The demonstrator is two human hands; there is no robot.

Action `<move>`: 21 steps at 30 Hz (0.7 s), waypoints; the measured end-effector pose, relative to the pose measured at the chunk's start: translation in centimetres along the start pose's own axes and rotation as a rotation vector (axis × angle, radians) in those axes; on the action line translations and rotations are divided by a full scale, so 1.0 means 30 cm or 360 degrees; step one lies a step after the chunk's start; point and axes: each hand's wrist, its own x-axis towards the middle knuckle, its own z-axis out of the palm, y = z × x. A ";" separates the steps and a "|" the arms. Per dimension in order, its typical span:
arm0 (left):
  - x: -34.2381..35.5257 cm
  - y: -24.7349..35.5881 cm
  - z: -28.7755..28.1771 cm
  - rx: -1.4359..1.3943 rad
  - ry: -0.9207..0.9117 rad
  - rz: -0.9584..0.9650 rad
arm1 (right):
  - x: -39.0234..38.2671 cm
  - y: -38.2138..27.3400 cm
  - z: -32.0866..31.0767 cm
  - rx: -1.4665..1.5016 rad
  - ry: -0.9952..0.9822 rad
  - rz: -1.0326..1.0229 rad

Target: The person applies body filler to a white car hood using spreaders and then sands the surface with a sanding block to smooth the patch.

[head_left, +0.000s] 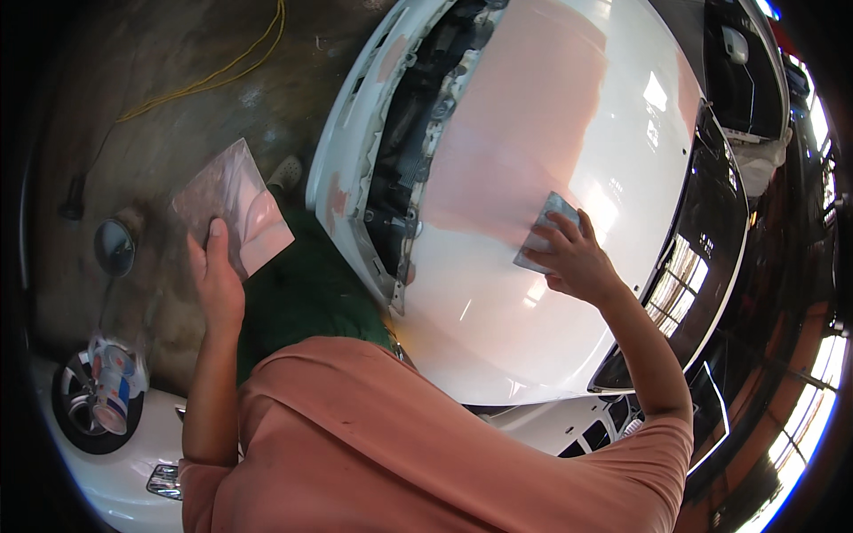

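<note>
My left hand [218,271] grips a square flat board [233,202] smeared with pale pink material, held out beside the car's front. Beneath my right hand [577,258] is a thin grey-blue rectangular pad [562,202], pressed on the white hood [498,346] at the edge of a broad pink patch [515,98]; my fingers are bent over it. Along the hood's front, the dark open grille area [395,160] shows exposed metal parts.
A yellow cable [204,82] lies on the concrete floor [151,44]. At the left stand a round can [115,244] and a white car's wheel [75,400] with a printed container [115,391] beside it. The windshield [675,284] borders the hood on the right.
</note>
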 end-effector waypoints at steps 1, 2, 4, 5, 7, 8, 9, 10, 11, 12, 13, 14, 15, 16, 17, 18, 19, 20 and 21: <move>0.002 0.003 0.013 0.0012 -0.0008 -0.0003 | -0.039 0.023 0.027 0.0014 0.0020 0.0022; 0.002 0.007 0.028 0.0029 -0.0014 0.0007 | -0.080 0.045 0.046 0.0034 -0.0020 0.0058; 0.003 0.012 0.051 0.0056 -0.0026 0.0028 | -0.148 0.075 0.070 0.0072 -0.0100 0.0131; 0.005 0.018 0.058 0.0083 -0.0033 0.0005 | -0.170 0.091 0.076 0.0068 -0.0145 0.0151; 0.009 0.027 0.064 0.0139 -0.0043 -0.0046 | -0.195 0.102 0.068 0.0062 -0.0239 0.0186; 0.013 0.027 0.064 0.0118 -0.0052 -0.0056 | -0.203 0.102 0.059 0.0057 -0.0247 0.0209; 0.020 0.026 0.062 0.0100 -0.0056 -0.0066 | -0.198 0.096 0.029 0.0053 -0.0253 0.0228; 0.025 0.025 0.056 0.0086 -0.0048 -0.0074 | -0.174 0.087 -0.008 0.0049 -0.0255 0.0234; 0.030 0.024 0.052 0.0073 -0.0041 -0.0094 | -0.136 0.078 -0.047 0.0050 -0.0193 0.0236; 0.033 0.023 0.046 0.0068 -0.0038 -0.0113 | -0.075 0.048 -0.097 0.0060 -0.0130 0.0240; 0.039 0.024 0.039 0.0065 -0.0037 -0.0129 | -0.010 0.017 -0.138 0.0073 -0.0064 0.0246; 0.045 0.020 0.029 0.0028 -0.0043 -0.0117 | 0.063 -0.008 -0.176 0.0059 0.0021 0.0186; 0.053 0.012 0.019 -0.0010 -0.0053 -0.0108 | 0.140 -0.037 -0.209 0.0047 0.0102 0.0130; 0.059 0.003 0.005 -0.0053 -0.0058 -0.0105 | 0.216 -0.061 -0.236 0.0031 0.0176 0.0068; 0.063 0.001 -0.008 -0.0077 -0.0030 -0.0108 | 0.289 -0.080 -0.252 0.0006 0.0173 0.0007; 0.063 0.002 -0.016 -0.0098 0.0005 -0.0110 | 0.363 -0.094 -0.260 -0.0018 0.0171 -0.0060; 0.064 0.001 -0.028 -0.0118 0.0035 -0.0113 | 0.416 -0.105 -0.265 -0.0039 0.0169 -0.0123; 0.066 -0.005 -0.043 -0.0123 0.0070 -0.0111 | 0.455 -0.111 -0.264 -0.0063 0.0125 -0.0168; 0.070 -0.009 -0.056 -0.0133 0.0103 -0.0109 | 0.488 -0.116 -0.265 -0.0092 0.0080 -0.0211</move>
